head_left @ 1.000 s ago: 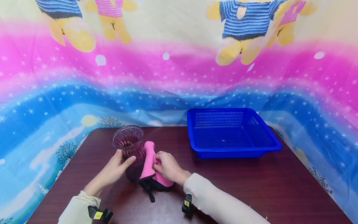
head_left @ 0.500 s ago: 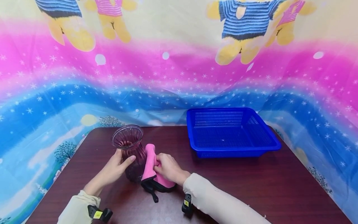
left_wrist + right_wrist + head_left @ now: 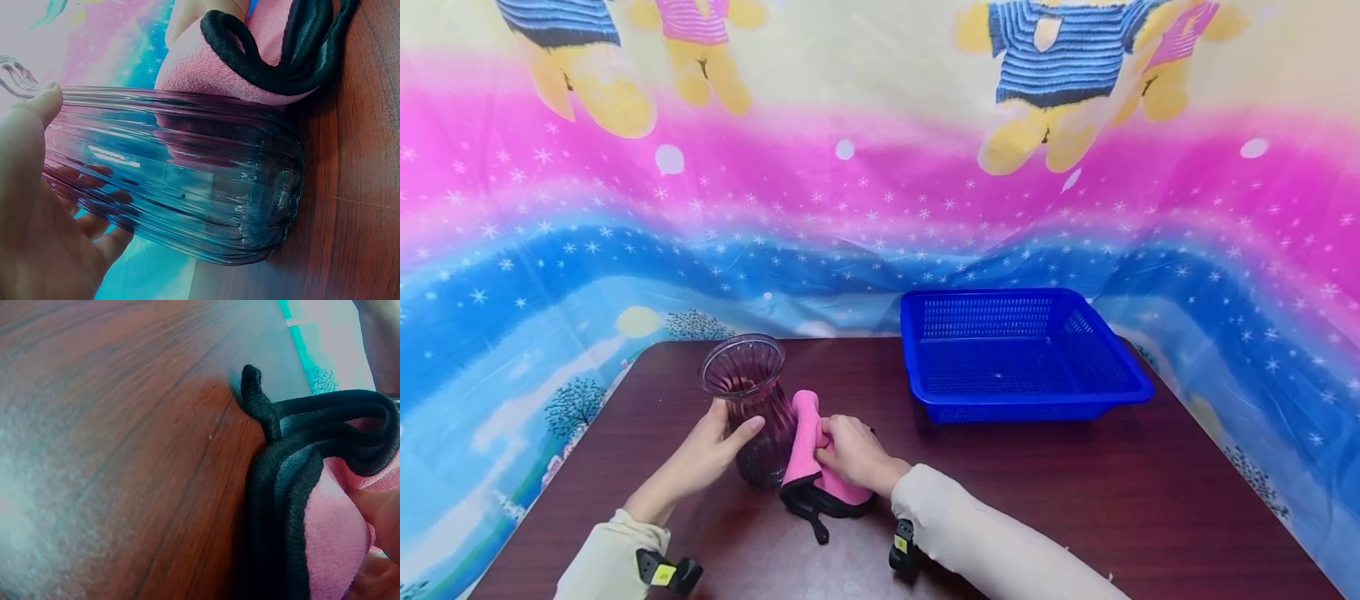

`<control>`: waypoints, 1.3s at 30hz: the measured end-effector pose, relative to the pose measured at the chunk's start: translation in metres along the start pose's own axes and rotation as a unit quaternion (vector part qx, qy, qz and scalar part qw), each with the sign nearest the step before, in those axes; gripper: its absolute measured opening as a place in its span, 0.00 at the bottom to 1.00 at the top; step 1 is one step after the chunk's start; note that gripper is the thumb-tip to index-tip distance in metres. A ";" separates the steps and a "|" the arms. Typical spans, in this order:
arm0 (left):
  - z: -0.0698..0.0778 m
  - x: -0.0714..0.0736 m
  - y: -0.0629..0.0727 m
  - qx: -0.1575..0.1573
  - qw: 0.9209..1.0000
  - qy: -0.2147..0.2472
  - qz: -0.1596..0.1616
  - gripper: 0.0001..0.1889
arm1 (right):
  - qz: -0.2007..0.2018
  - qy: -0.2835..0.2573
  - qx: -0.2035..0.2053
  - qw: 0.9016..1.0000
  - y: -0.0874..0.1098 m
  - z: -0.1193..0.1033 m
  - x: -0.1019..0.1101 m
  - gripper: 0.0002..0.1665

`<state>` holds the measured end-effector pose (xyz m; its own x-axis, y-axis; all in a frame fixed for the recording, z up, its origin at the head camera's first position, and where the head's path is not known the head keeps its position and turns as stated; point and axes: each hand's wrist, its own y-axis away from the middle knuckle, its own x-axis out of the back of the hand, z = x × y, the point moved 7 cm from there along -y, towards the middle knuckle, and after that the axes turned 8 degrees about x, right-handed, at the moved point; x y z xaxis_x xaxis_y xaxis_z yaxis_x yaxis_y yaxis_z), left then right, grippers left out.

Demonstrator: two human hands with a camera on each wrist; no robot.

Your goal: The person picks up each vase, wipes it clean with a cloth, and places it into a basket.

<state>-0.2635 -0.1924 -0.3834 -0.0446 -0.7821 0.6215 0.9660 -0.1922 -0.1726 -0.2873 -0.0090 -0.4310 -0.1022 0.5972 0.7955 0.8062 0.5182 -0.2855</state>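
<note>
A ribbed, purple-tinted glass vase (image 3: 766, 454) with a flared rim stands upright on the table, left of centre. My left hand (image 3: 711, 446) grips its side; in the left wrist view the thumb lies along the near side of the glass vase (image 3: 187, 181) and the fingers show through behind it. Beside it, my right hand (image 3: 855, 450) pinches a folded pink terry cloth (image 3: 805, 446) with black edging and a black hanging loop. The cloth lies against or very near the vase's right side. Part of the right fingers is hidden in the folds of the cloth (image 3: 334, 531).
A blue plastic basket (image 3: 1030, 408) with perforated walls stands at the back right of the dark wooden table (image 3: 1060, 492). Behind the table hangs a printed curtain (image 3: 842, 200) with bears and snowflakes.
The right hand has shifted the cloth slightly down and to the right along the vase's side. The left hand and the vase have stayed in place.
</note>
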 end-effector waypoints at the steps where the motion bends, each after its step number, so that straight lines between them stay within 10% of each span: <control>1: 0.000 0.000 0.000 -0.001 1.000 0.001 -0.001 0.34 | 0.001 0.001 0.000 1.000 0.000 0.000 0.000 0.20; 39: -0.007 -0.003 -0.001 0.007 1.000 -0.007 -0.002 0.36 | -0.007 -0.028 0.034 0.999 0.000 0.001 0.008 0.21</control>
<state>-0.2666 -0.1941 -0.3906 -0.0444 -0.7726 0.6333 0.9694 -0.1866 -0.1597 -0.2884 -0.0039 -0.4254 -0.1479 0.6220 0.7689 0.7636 0.5659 -0.3109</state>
